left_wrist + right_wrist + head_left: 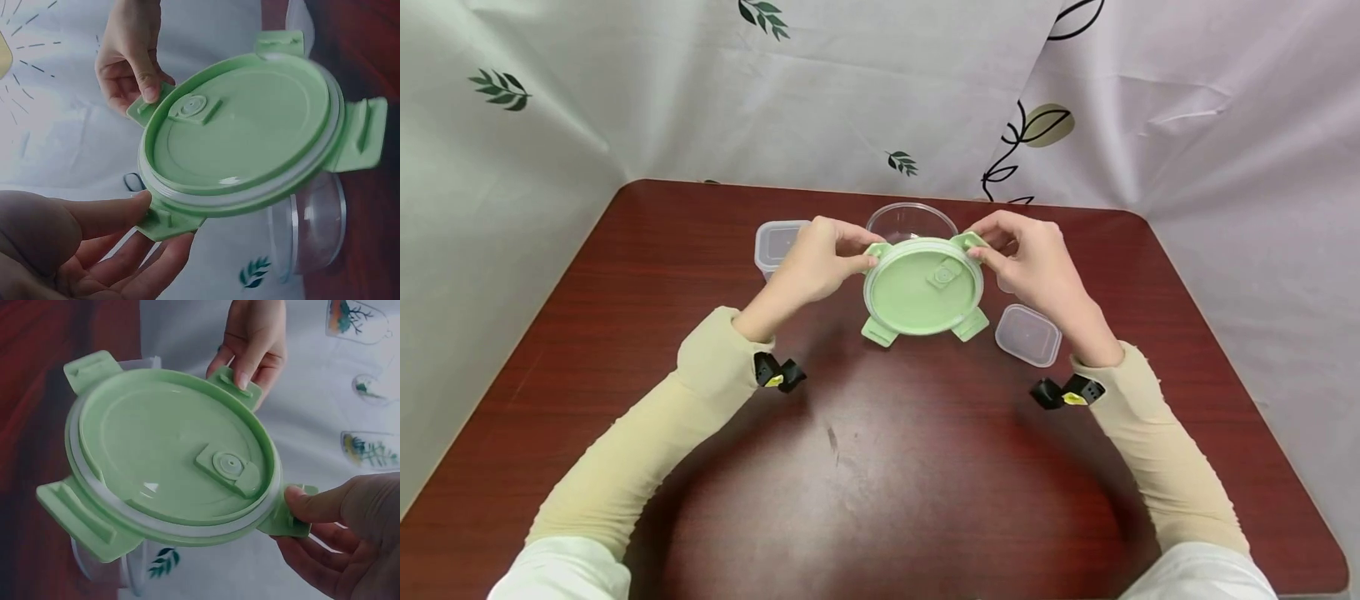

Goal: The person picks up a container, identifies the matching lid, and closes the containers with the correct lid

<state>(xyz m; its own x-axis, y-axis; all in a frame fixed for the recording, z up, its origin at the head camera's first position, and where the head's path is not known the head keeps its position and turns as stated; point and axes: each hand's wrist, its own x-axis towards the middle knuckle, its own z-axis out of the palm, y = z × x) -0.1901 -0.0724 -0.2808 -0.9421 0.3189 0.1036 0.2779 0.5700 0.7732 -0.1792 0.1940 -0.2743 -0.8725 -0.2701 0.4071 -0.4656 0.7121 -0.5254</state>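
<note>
A round green container lid (pixel 917 292) with a pale sealing ring and fold-out locking tabs is held up above the table, its inner side toward me. My left hand (pixel 822 260) pinches one upper tab between thumb and fingers. The opposite upper tab is pinched by my right hand (pixel 1026 257). Both wrist views show the lid's vent plug (pixel 192 105) and the loose lower tabs (pixel 87 519) sticking outward. Behind the lid stands a round clear bowl (pixel 912 218), partly hidden by it.
A rectangular clear container with a lid (pixel 777 243) stands at the back left, partly behind my left hand. On the right lies a small translucent rectangular lid (pixel 1028 335), with another clear item partly hidden by my right hand. A patterned white curtain (pixel 850 100) hangs behind the dark red table (pixel 865 467).
</note>
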